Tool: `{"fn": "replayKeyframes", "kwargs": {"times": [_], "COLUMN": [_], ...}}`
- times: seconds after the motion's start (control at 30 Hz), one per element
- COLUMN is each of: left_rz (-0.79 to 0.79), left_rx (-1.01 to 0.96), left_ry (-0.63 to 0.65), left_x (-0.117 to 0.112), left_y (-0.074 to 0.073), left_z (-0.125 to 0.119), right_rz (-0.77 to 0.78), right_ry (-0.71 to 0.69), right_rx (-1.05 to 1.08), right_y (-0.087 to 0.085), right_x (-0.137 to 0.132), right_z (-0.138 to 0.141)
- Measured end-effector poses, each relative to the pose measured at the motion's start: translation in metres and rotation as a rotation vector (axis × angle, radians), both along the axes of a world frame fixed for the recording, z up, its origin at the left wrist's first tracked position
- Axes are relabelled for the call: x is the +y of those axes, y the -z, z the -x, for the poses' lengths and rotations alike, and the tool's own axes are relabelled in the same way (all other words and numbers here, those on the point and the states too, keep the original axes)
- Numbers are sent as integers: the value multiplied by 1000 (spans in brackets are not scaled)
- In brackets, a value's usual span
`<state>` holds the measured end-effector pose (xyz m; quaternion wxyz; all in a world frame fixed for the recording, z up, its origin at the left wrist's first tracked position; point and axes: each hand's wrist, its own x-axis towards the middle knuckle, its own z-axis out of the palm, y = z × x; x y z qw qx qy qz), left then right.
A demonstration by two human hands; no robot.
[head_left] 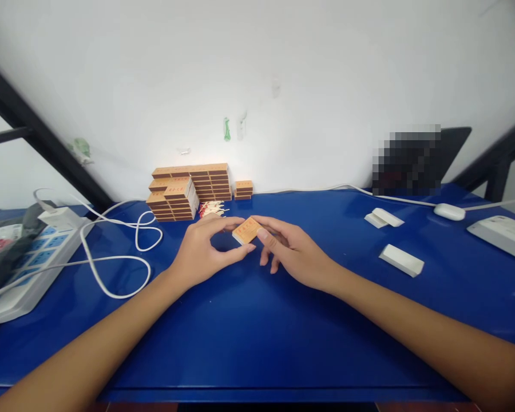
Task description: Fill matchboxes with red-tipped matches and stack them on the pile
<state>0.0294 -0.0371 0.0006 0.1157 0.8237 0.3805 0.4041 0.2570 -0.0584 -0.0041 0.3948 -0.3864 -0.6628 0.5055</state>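
Observation:
An orange matchbox (246, 230) with red lettering is held tilted above the blue table, between both hands. My left hand (203, 246) has its thumb and fingers closed around the left side of the box, where a white end shows. With the thumb on top and fingers underneath, my right hand (294, 249) grips the box's right side. Behind my left hand lies a heap of loose matches (213, 208) with red heads, partly hidden by it. Stacks of matchboxes (180, 195) stand to the left of the heap, and a small stack of matchboxes (243, 189) is to its right.
White cables (148, 269) loop across the left of the blue table (249, 337), near a power strip (34, 269). Several white cardboard pieces (401, 260) lie on the right. A white cable adapter (450, 212) and a dark panel (450, 151) are at the back right.

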Motion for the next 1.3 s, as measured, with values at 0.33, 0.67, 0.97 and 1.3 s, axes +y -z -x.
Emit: {"fn": "replayKeyframes", "kwargs": {"times": [0.33, 0.67, 0.97, 1.3], "left_rz": [-198, -4, 62, -2], "left_rx": [206, 232, 157, 162], "left_ry": [-102, -566, -592, -593], "left_x": [27, 61, 74, 72], "left_y": [-49, -75, -51, -48], "left_z": [52, 176, 177, 162], "right_rz": [-473, -553, -548, -546], "right_ry": [244, 326, 345, 320], "right_rx": [-406, -456, -479, -552], "right_y": [7, 9, 12, 8], "right_x": [19, 36, 46, 43], "right_z": [-21, -28, -34, -33]}}
